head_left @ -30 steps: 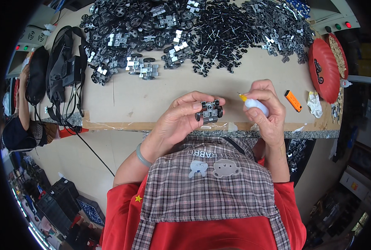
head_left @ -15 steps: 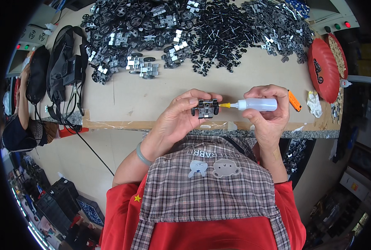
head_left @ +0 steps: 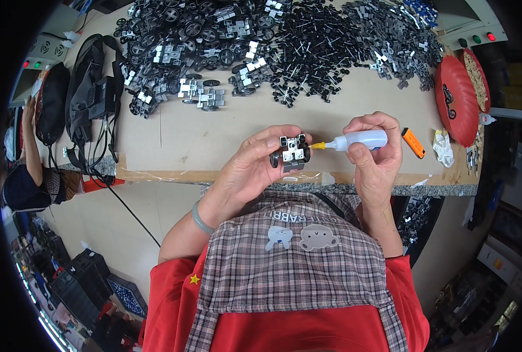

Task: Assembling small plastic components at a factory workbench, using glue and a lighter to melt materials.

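Note:
My left hand (head_left: 251, 154) grips a small toy car chassis (head_left: 294, 151), silver and dark grey with black wheels at its sides. Above the table's front edge, my right hand (head_left: 378, 155) is closed round a white squeeze bottle (head_left: 363, 140) lying nearly level. Its yellow nozzle tip (head_left: 318, 146) points left and reaches the chassis's right side, by a wheel; whether it touches I cannot tell. Any liquid at the tip is too small to make out.
Wheeled chassis (head_left: 185, 44), black axles (head_left: 314, 50) and grey parts (head_left: 393, 44) lie heaped at the back. An orange cutter (head_left: 413, 143), crumpled tissue (head_left: 443, 148) and red basin (head_left: 453, 100) sit right. A black bag (head_left: 91, 94) lies left, near another person's arm (head_left: 32, 144).
The chassis has tipped in my left hand, so more of its silver face shows. My right hand and the bottle have shifted slightly up and left, and the bottle slants more.

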`<state>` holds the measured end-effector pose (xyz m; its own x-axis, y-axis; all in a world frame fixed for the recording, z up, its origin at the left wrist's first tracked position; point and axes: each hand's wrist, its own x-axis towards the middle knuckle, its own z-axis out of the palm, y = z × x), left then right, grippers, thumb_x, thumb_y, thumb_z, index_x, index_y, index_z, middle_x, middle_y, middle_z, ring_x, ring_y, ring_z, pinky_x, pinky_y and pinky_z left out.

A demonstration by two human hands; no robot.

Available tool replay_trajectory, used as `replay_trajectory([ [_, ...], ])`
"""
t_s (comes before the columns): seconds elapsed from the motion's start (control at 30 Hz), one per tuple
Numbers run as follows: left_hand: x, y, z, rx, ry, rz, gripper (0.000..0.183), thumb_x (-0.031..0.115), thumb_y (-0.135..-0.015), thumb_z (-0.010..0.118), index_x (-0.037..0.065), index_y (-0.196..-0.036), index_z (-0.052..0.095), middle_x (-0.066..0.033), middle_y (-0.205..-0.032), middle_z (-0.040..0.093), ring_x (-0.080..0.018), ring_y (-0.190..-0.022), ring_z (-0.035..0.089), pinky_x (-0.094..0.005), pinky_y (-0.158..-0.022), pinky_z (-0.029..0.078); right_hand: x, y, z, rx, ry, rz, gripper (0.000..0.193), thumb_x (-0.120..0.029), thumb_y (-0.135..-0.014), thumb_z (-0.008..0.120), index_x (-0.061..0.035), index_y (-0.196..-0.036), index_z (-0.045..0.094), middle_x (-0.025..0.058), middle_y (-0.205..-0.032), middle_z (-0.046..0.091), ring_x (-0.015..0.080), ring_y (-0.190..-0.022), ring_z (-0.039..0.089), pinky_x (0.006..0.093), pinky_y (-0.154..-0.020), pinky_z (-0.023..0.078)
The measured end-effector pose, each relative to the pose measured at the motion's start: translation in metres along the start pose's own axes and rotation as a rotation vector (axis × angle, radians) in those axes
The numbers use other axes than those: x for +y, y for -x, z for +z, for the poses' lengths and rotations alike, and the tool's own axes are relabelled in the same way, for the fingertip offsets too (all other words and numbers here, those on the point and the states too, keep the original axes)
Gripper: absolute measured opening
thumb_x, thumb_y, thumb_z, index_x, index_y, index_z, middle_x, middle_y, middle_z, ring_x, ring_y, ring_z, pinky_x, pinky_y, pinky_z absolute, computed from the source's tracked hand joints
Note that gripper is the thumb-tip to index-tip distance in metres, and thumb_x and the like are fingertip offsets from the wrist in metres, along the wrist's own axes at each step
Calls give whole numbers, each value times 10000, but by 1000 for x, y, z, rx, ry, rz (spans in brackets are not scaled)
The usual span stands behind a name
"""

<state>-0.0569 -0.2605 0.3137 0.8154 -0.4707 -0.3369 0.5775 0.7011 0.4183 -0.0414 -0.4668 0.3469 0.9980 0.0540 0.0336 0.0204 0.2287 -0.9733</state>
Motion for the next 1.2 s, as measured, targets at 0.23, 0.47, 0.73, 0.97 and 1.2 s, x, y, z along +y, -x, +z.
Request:
replay_trajectory([
  [0.23,-1,-2,-1,-1,-48,6,386,245,-873,565,3,-1167,503,-243,-1207,523,-337,-1086,582,-409,-897,528,-3,2,2,6,110,-125,393,-159,-837,697,8,-1132,497,113,-957,616,151,-900,602,262,-781,498],
  [0.47,-1,-1,-1,-34,-46,2,282,256,-872,565,32,-1041,540,-239,-1146,553,-326,-1047,605,-395,-841,555,-3,5,5,-22,441,-364,443,-217,-864,662,47,-1182,506,141,-878,642,172,-788,639,260,-665,517],
  [0.73,-1,-1,-1,-15,-68,-4,275,259,-869,569,39,-1032,547,-216,-1132,569,-293,-1035,614,-388,-819,564,0,1,6,-73,568,-532,450,-214,-835,687,40,-1172,531,147,-842,647,194,-774,651,270,-642,515],
  [0.97,-1,0,2,-18,-68,-5,273,264,-867,571,39,-1021,554,-201,-1125,574,-257,-1006,625,-372,-814,565,0,1,7,-82,577,-547,455,-203,-812,707,30,-1166,541,142,-828,656,194,-756,645,269,-635,507],
  [1.2,1,-1,-3,-102,32,-26,216,153,-876,555,10,-1036,576,-203,-1125,592,-263,-1034,613,-428,-886,529,1,0,7,-89,582,-553,459,-220,-809,708,25,-1162,545,135,-819,658,190,-738,641,267,-618,498],
])
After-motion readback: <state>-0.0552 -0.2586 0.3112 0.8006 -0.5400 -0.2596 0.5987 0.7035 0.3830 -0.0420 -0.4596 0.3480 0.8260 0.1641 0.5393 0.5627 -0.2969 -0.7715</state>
